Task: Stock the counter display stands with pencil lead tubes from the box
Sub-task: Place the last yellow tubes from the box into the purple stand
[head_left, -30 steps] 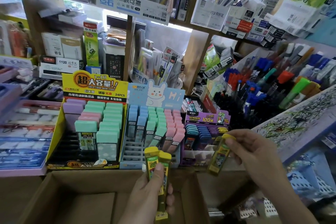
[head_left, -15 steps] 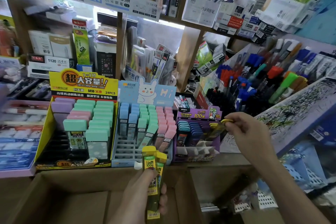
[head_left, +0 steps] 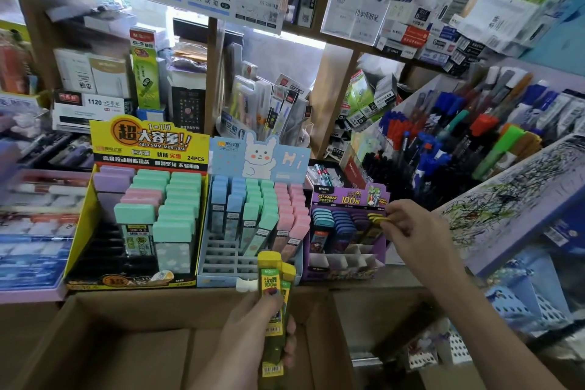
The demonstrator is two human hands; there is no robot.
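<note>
Our right grip pinched a tube into the stand below; left grip clutched two tubes to slot next.

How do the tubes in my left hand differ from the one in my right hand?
The left hand grips two tubes upright over the cardboard box; the right hand pinches a single tube, seated in the purple stand. The pair's labels show; the single tube's body is mostly hidden. All have yellow caps.
</note>
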